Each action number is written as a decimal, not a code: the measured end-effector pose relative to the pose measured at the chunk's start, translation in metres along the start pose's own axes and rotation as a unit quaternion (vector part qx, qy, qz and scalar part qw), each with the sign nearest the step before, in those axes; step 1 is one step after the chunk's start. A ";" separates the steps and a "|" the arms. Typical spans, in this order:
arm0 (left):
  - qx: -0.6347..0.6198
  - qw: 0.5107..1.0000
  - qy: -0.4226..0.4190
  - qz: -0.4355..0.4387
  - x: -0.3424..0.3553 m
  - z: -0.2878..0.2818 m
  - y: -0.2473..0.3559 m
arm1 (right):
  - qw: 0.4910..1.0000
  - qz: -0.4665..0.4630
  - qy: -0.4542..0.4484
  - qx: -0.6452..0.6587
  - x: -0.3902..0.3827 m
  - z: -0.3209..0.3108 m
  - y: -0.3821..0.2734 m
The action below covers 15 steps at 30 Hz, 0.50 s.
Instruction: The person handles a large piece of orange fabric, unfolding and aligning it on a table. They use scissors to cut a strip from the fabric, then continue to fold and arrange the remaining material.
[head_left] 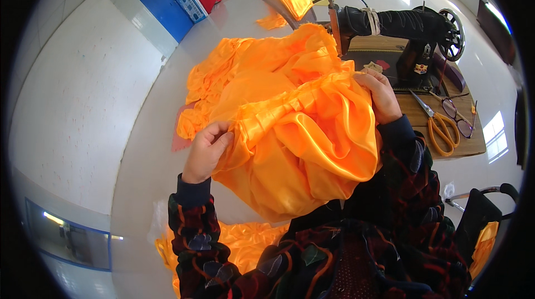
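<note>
A large piece of shiny orange satin fabric [312, 148] hangs stretched between my two hands, its upper edge gathered into pleats. My left hand [207, 151] pinches the left end of that pleated band between thumb and fingers. At the other end, my right hand [380, 94] is closed on the band, close to the sewing machine's bed. More of the orange cloth lies bunched on the table beyond the band and reaches up to the black sewing machine [384, 23]. Whether it lies under the needle is hidden by the folds.
Orange-handled scissors [442, 132] and eyeglasses [458, 116] lie on the wooden table [473, 146] at right. An orange cloth drapes over a chair back [273, 3] beyond. More orange fabric [251, 243] lies below my left forearm. A black chair [471, 215] stands at lower right.
</note>
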<state>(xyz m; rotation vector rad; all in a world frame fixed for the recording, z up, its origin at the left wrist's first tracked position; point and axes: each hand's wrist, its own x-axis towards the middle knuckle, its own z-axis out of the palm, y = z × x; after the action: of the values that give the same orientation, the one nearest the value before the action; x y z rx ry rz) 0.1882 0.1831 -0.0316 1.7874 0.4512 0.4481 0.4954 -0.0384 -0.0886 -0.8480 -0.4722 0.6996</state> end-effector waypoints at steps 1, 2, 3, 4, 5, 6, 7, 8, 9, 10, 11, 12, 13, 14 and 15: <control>0.011 1.000 0.013 -0.005 -0.003 0.001 0.001 | 1.000 0.002 -0.002 0.003 0.000 0.000 0.000; 0.028 0.999 0.035 -0.017 -0.007 0.002 0.002 | 1.000 0.000 -0.003 -0.002 0.000 0.000 0.000; 0.037 0.998 0.043 0.005 -0.010 0.003 0.003 | 1.000 0.000 -0.010 -0.001 0.000 0.000 0.000; 0.052 0.997 0.058 0.020 -0.014 0.006 0.005 | 1.000 0.005 -0.009 0.002 0.000 0.000 0.000; 0.066 0.994 0.074 0.036 -0.018 0.009 0.007 | 1.000 0.001 -0.012 0.000 0.000 0.000 0.000; 0.073 0.993 0.078 0.049 -0.021 0.013 0.008 | 1.000 0.002 -0.009 0.001 0.000 0.000 0.001; 0.079 0.991 0.083 0.063 -0.023 0.017 0.010 | 1.000 0.002 -0.016 0.007 0.000 0.000 0.001; 0.085 0.989 0.092 0.078 -0.025 0.022 0.011 | 1.000 0.004 -0.004 0.001 0.000 0.000 0.002; 0.077 0.988 0.091 0.096 -0.026 0.029 0.012 | 1.000 0.006 -0.002 0.001 -0.001 0.000 0.002; 0.068 0.986 0.096 0.115 -0.026 0.036 0.011 | 1.000 0.007 -0.013 0.007 -0.001 0.000 0.002; 0.059 0.984 0.101 0.134 -0.026 0.044 0.011 | 1.000 0.007 -0.019 0.007 -0.001 0.000 0.002; 0.075 0.979 0.106 0.157 -0.024 0.050 0.010 | 0.999 0.006 -0.037 0.014 -0.001 -0.001 0.002; 0.125 0.968 0.125 0.177 -0.023 0.056 0.010 | 0.999 0.009 -0.047 0.021 -0.001 -0.001 0.001; 0.172 0.955 0.144 0.195 -0.021 0.061 0.009 | 0.999 0.007 -0.050 0.019 -0.002 -0.001 0.001; 0.219 0.938 0.161 0.213 -0.020 0.066 0.007 | 0.999 0.009 -0.044 0.017 -0.002 -0.001 0.001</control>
<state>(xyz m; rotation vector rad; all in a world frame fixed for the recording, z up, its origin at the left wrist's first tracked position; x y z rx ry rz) 0.2060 0.1167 -0.0424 2.2639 0.4071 1.0198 0.4947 -0.0400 -0.0903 -0.7915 -0.5312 0.7622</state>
